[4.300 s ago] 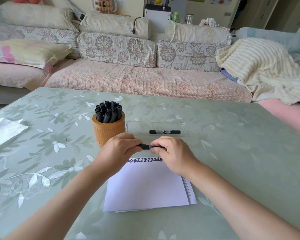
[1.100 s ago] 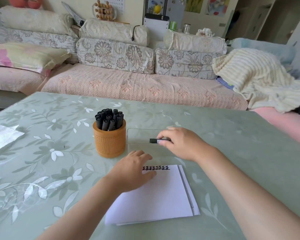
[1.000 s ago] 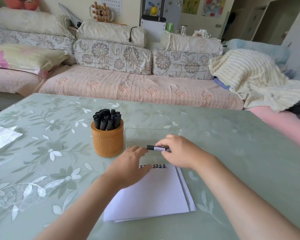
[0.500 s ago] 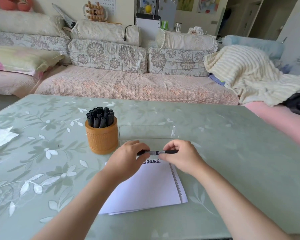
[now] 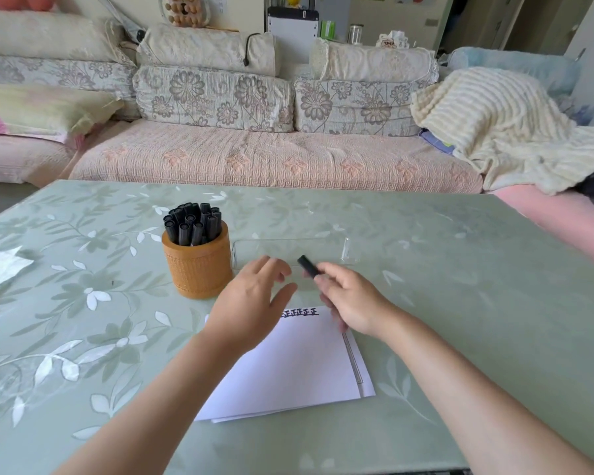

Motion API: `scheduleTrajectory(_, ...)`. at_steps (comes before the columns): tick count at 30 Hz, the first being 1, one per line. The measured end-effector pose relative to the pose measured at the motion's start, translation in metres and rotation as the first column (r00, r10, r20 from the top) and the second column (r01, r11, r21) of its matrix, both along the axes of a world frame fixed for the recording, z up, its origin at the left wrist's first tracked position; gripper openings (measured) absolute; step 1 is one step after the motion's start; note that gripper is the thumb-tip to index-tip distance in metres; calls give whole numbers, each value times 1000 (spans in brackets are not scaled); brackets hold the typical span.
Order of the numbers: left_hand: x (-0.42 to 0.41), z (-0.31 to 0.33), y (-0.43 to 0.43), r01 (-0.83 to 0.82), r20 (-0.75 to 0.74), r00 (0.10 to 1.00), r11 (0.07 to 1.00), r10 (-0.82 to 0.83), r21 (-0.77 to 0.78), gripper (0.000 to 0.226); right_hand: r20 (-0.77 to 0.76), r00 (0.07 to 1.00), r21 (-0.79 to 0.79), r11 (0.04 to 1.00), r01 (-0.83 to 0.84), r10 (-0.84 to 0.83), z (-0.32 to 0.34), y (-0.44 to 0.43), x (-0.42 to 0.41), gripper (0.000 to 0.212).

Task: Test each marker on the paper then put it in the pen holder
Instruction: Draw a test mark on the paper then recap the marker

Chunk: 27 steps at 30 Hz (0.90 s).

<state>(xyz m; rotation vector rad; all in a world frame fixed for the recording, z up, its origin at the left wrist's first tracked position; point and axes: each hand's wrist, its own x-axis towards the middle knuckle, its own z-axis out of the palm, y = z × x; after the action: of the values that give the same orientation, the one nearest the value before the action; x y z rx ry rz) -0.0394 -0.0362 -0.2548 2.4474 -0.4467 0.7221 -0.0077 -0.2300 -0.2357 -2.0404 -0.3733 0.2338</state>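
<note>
Where a pale green counter (image 5: 443,303) with a white and grey leaf-and-flower pattern fills the lower view, a person's two bare forearms reach in from the near edge. Behind the counter stands a long sofa (image 5: 254,159) with a pink quilted seat and floral back cushions. A cream ribbed blanket (image 5: 494,132) is heaped on its right end and a pastel pillow (image 5: 38,108) lies at its left. Shelves and small items behind the sofa are too far off to make out.

Near the middle of the counter lies a white sheet of paper (image 5: 288,365) on a thin stack, with a short row of black marks (image 5: 300,313) along its far edge. To the far left of the paper stands a round orange pen holder (image 5: 198,269), packed with upright black markers (image 5: 192,224). Just right of the holder is a shallow clear tray (image 5: 347,250). A crumpled white sheet (image 5: 0,272) lies at the counter's left edge.

The right hand (image 5: 350,303) has its fingers curled round a black marker (image 5: 307,266), above the near edge of the tray. The marker's dark end pokes out up and to the left. Whether it is capped cannot be told. The left hand (image 5: 254,303) holds nothing, its fingers spread and relaxed. It hides the paper's far left corner and part of the tray.
</note>
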Motion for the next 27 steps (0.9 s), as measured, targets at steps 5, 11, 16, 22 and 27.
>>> scheduleTrajectory(5,1,-3,5,109,-14,994,972,-108,209,30,63,989,-387,917,-99,133,-4,-2,4,26)
scheduleTrajectory(11,3,-7,12,163,-47,987,942,-157,293,24,107,961,-449,874,-184,257,0,-6,2,31)
scheduleTrajectory(16,5,-11,10,182,-169,976,939,-137,292,40,227,917,-527,833,-167,328,-5,-7,4,16)
scheduleTrajectory(22,9,-6,15,171,-232,964,973,-132,155,24,592,707,-596,801,60,387,-4,-2,3,14)
scheduleTrajectory(27,9,-6,24,192,-136,977,950,-162,245,36,267,921,-509,853,-116,284,0,-1,2,28)
